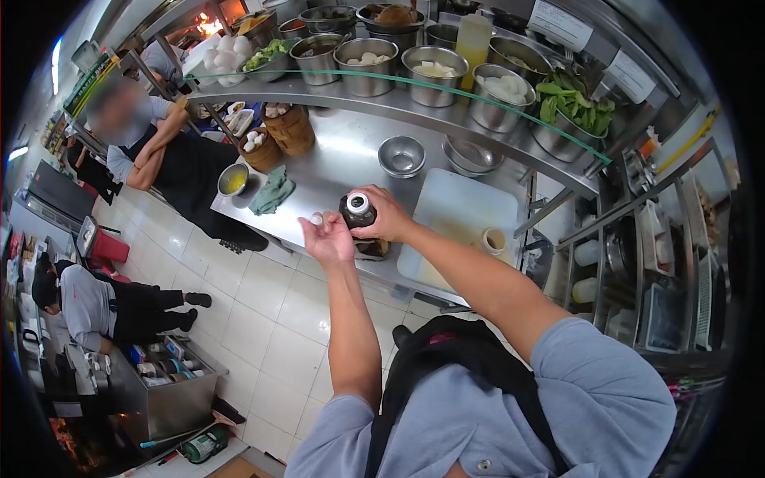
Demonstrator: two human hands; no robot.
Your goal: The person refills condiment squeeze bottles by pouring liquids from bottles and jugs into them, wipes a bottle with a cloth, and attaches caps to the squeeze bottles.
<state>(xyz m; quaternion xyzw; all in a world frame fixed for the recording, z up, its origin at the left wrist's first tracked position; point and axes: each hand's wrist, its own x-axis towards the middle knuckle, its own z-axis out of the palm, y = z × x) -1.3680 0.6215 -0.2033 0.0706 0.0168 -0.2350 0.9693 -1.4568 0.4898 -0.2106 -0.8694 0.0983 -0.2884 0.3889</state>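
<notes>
Gripping a dark bottle in the right hand at the steel counter and pinching a small white piece in the left hand toward the bottle's nine o'clock, with a metal bowl at one o'clock.

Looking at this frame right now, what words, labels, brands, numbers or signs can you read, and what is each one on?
None can be read with certainty.
Upper white sheet at top right: lines of print, too small to read.
Lower white sheet: print, also too small.
Green-and-yellow strip at upper left: markings too blurred to read.
Dark bottle in the right hand: no legible label from this angle.
</notes>
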